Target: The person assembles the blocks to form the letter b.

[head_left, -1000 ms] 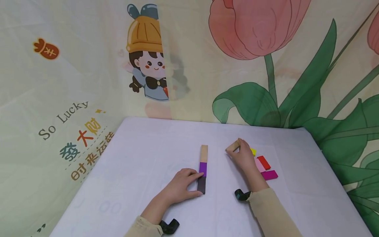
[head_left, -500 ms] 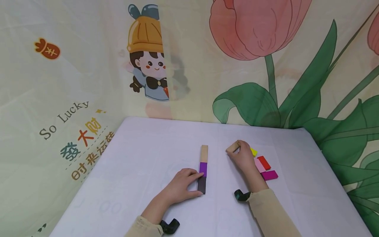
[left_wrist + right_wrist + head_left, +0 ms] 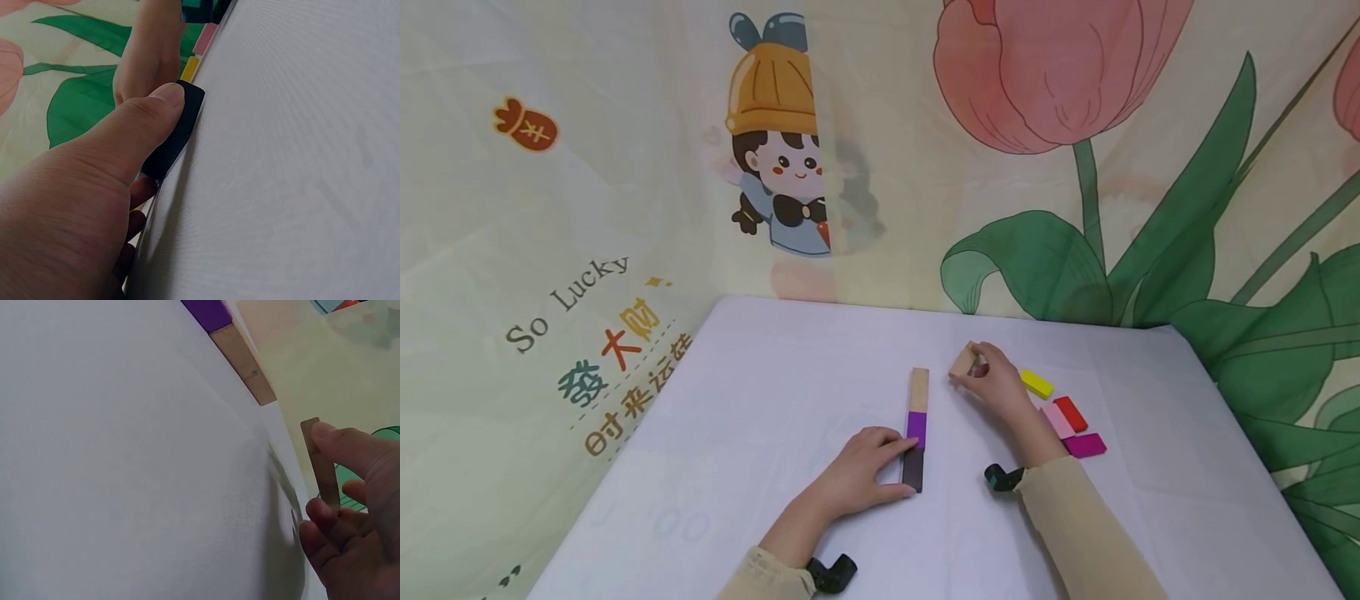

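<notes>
Wooden block (image 3: 962, 360), plain and unpainted, is pinched between thumb and curled fingers of the right hand (image 3: 996, 385), lifted just off the white surface (image 3: 760, 400); the fingers hide its far end, and in the right wrist view only one narrow edge shows.

Left wrist view: palm fills most of the frame, thumb lies along the black block (image 3: 175, 128); the other fingers are mostly out of sight there.

Count, head view:
- three blocks in one end-to-end row: black block nearest the person, purple block (image 3: 915, 429) in the middle, natural wood block (image 3: 919, 387) farthest
- four loose blocks to the right of the right hand: yellow block (image 3: 1037, 383), red block (image 3: 1070, 413), pink block (image 3: 1057, 421) partly behind the wrist, magenta block (image 3: 1084, 445)
- one held block, near the far end of the row, apart from it

Left hand (image 3: 859, 475) lies flat and relaxed, fingers straight, fingertips and thumb touching the black and purple end of the row. Black wrist mounts are cut off by both sleeves
</notes>
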